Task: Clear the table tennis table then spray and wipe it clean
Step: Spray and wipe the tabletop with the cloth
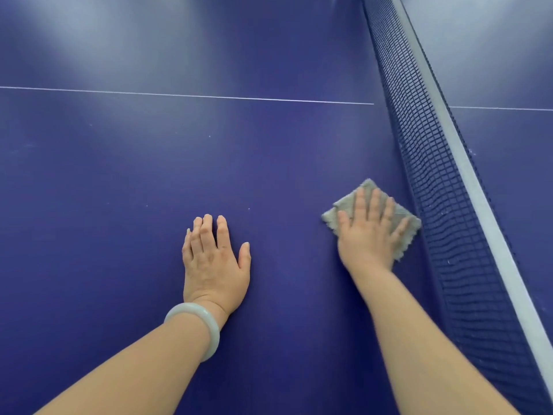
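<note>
The dark blue table tennis table (125, 181) fills the view. My right hand (369, 235) presses flat, fingers spread, on a folded grey cloth (402, 220) that lies on the surface right beside the net. My left hand (214, 262) rests flat on the bare table to the left of it, fingers straight, holding nothing. A pale bangle sits on my left wrist.
The dark blue net (431, 163) with a white top band runs diagonally down the right side, touching the cloth's edge. A thin white centre line (185, 95) crosses the table farther out. Small pale specks dot the surface.
</note>
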`<state>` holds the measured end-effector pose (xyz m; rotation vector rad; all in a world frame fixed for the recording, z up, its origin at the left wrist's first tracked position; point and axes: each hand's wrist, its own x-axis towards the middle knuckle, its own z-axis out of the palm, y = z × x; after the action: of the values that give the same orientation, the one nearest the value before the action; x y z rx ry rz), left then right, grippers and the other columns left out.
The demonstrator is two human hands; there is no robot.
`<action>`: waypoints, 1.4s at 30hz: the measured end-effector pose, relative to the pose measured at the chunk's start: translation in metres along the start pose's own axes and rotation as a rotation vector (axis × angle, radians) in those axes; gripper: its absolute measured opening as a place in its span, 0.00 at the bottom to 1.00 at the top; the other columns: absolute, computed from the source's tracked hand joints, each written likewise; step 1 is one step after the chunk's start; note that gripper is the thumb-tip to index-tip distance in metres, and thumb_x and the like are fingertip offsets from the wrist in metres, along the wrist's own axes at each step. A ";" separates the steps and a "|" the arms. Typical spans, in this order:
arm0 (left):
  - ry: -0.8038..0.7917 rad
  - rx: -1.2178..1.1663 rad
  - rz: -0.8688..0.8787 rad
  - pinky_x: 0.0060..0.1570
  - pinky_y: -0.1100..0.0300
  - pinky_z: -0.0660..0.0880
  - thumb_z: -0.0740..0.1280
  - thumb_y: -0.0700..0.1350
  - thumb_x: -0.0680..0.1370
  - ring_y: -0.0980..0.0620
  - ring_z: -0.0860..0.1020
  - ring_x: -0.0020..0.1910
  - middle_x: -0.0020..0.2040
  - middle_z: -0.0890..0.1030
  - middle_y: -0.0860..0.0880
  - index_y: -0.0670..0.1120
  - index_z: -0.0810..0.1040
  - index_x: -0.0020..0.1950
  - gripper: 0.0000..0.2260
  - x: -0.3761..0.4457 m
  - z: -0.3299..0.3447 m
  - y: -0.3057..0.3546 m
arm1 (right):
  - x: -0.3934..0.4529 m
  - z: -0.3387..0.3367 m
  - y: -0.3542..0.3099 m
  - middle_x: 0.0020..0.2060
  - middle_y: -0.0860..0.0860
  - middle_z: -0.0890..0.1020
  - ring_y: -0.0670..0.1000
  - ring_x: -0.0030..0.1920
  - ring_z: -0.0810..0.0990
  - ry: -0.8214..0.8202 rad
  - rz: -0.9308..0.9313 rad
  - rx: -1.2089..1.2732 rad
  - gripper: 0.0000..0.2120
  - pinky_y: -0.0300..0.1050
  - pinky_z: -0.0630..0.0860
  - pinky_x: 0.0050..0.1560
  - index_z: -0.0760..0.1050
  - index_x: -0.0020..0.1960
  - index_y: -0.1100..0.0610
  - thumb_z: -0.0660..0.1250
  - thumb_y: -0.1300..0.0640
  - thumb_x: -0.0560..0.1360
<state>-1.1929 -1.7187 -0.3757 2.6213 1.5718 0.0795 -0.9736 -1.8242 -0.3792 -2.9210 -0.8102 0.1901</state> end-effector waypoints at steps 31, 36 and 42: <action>0.010 -0.036 0.038 0.77 0.46 0.47 0.50 0.58 0.81 0.41 0.53 0.78 0.77 0.58 0.39 0.41 0.56 0.78 0.30 -0.001 0.002 -0.003 | -0.119 0.002 0.029 0.80 0.49 0.45 0.54 0.79 0.43 -0.007 0.017 -0.062 0.29 0.64 0.39 0.75 0.38 0.79 0.49 0.38 0.40 0.81; -0.034 -0.073 0.035 0.77 0.47 0.45 0.50 0.58 0.82 0.42 0.50 0.78 0.78 0.55 0.40 0.42 0.54 0.78 0.30 -0.004 -0.004 -0.003 | -0.144 0.017 -0.037 0.78 0.49 0.38 0.54 0.78 0.36 -0.058 -0.195 -0.106 0.31 0.64 0.37 0.75 0.34 0.79 0.48 0.34 0.38 0.80; -0.104 -0.478 0.108 0.77 0.49 0.49 0.58 0.52 0.82 0.46 0.49 0.78 0.79 0.53 0.44 0.45 0.58 0.78 0.26 -0.006 -0.028 -0.039 | -0.132 0.013 -0.030 0.79 0.46 0.39 0.50 0.78 0.34 -0.092 -0.329 -0.107 0.32 0.62 0.36 0.75 0.34 0.79 0.46 0.29 0.37 0.77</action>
<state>-1.2319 -1.7043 -0.3519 2.2888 1.1968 0.2833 -1.1025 -1.8659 -0.3754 -2.8356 -1.3364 0.2608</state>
